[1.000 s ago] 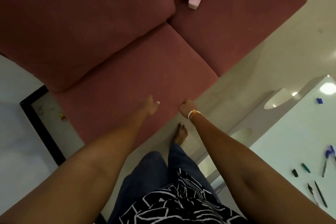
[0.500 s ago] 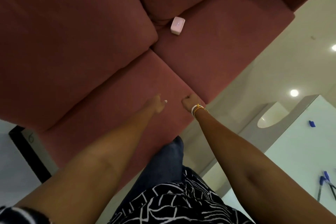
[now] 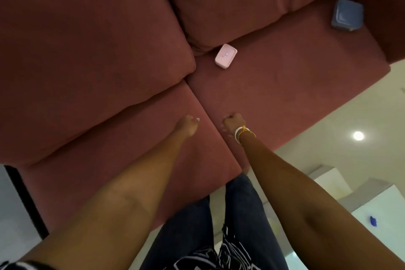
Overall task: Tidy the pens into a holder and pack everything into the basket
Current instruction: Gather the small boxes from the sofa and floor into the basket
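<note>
I see my left hand [image 3: 186,126] and right hand [image 3: 232,122] over the sofa [image 3: 285,85], fingers curled together, empty; a pink box [image 3: 226,56] lies beyond.

This looks like a home living room. A large dusty-red fabric sofa [image 3: 274,94] with plump back cushions fills the far part of the view, with a small pink plastic box [image 3: 226,56] and a square blue-grey lidded container [image 3: 347,15] lying on its seat. The glossy cream tiled floor [image 3: 328,133] at right reflects a round ceiling light, and a white surface [image 3: 385,215] stands near right.
</note>
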`<state>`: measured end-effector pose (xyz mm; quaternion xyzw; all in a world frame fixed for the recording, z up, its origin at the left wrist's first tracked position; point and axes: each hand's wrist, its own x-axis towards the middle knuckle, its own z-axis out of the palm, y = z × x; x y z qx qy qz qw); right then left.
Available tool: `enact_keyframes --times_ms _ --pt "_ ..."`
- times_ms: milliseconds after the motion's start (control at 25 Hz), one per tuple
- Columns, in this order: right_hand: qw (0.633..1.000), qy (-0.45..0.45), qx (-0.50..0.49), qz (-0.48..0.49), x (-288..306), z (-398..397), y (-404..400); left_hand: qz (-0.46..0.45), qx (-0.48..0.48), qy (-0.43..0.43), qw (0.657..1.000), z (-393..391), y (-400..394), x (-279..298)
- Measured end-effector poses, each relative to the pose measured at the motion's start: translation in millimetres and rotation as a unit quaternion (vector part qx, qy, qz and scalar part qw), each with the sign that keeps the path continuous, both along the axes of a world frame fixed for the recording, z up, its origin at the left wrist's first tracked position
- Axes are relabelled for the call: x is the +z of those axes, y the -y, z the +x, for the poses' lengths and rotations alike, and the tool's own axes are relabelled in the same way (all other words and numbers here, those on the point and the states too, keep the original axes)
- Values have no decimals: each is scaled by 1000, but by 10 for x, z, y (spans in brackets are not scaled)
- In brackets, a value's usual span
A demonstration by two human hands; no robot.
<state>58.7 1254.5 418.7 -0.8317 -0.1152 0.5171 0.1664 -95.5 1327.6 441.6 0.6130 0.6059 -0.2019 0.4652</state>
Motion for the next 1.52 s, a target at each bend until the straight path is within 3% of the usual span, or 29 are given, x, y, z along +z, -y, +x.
enact_keyframes --times_ms 200,360,440,600,760,960,1160,1520 --pt "998 2 58 27 -464 737 -900 4 149 39 988 815 -614 -305" --pt "992 41 74 97 -539 1267 -1559 8 349 100 932 1496 -1159 -589" --pt "990 24 64 122 -745 1503 -1869 9 373 109 921 1713 -1353 -766" --pt "990 -63 74 98 -1056 1793 -2081 39 336 120 934 1927 -1426 -1065" --pt "981 -129 -28 141 -662 1676 -1727 6 439 181 880 1945 -980 -835" --pt "979 -139 -65 137 -308 1333 -906 -22 463 215 860 1587 -276 -396" --pt "970 -85 -138 181 76 847 -38 -56 415 254 872 1104 363 29" --pt "916 -124 -346 159 86 -477 1804 -147 228 224 936 -44 1606 24"
